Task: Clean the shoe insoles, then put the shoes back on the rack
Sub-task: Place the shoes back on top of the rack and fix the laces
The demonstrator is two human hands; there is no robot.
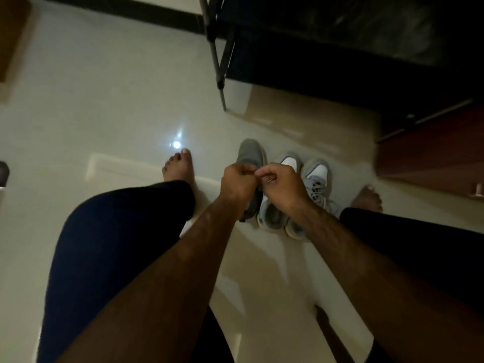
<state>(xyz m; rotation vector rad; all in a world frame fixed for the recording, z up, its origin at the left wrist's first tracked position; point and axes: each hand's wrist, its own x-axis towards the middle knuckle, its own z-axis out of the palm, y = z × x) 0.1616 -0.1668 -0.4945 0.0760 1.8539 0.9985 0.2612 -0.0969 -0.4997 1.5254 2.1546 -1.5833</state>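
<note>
Shoes (317, 174) sit on the floor (104, 100), not yet on the rack (340, 48) at one o'clock. Left hand (238, 183) and right hand (284, 186) curl fingertip to fingertip; I cannot tell if they hold anything.

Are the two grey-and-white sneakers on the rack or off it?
Off: the sneakers stand side by side on the floor, short of the rack.

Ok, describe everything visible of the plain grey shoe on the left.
The plain grey shoe stands on the glossy pale floor, toe pointing away from the person, leftmost of three shoes, close beside a grey and white sneaker. Its upper looks matte, like suede or fabric, with no white panels. The left hand hides its middle; a dark heel part shows below the wrist. Whether the hand touches it cannot be told.
</note>
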